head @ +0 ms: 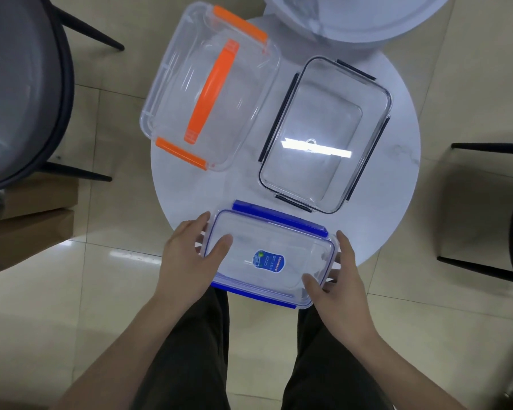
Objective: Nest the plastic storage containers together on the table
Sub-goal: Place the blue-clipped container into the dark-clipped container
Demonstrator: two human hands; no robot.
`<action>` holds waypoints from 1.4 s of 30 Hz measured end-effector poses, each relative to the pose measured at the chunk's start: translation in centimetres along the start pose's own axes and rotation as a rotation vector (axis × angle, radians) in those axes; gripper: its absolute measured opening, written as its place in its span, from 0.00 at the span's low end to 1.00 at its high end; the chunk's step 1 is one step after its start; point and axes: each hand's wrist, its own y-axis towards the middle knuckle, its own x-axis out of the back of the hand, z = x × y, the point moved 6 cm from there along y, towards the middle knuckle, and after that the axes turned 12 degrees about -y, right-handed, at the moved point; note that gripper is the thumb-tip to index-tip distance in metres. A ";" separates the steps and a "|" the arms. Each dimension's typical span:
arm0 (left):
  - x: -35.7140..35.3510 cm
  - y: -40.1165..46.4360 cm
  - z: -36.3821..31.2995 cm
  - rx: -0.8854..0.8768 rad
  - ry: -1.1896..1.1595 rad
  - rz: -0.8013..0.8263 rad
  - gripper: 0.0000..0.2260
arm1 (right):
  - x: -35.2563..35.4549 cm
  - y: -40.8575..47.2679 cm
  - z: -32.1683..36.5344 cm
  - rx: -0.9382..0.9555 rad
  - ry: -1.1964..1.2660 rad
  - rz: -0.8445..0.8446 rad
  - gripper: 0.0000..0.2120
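Observation:
Three clear lidded containers lie on a small round white table. The biggest, with orange clips and an orange handle, is at the back left. One with black clips is at the right. Nearest me, at the table's front edge, is the blue-clipped container with a blue sticker on its lid. My left hand grips its left end, thumb on the lid. My right hand grips its right end, thumb on the lid's near corner.
A dark round chair stands at the left with cardboard boxes under it. Another white round table is at the back. Dark chair legs are at the right. My legs are below the table's front edge.

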 end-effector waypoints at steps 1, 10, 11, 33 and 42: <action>0.1 -0.1 -0.5 0.006 -0.016 -0.004 0.34 | 0.3 -0.2 0.2 -0.008 0.005 -0.011 0.40; 0.3 -0.2 -4.1 0.056 -0.209 0.035 0.23 | 5.0 1.1 2.4 -0.032 -0.010 -0.127 0.18; 0.3 0.1 -4.4 0.067 -0.221 0.029 0.19 | 5.5 1.4 2.7 -0.036 0.002 -0.141 0.17; -3.7 2.8 -7.5 0.187 -0.760 0.136 0.25 | 14.5 7.9 9.5 0.004 0.168 -0.327 0.18; -7.2 2.5 -8.2 0.281 -0.990 0.113 0.31 | 12.5 8.1 8.7 -0.096 0.393 -0.308 0.25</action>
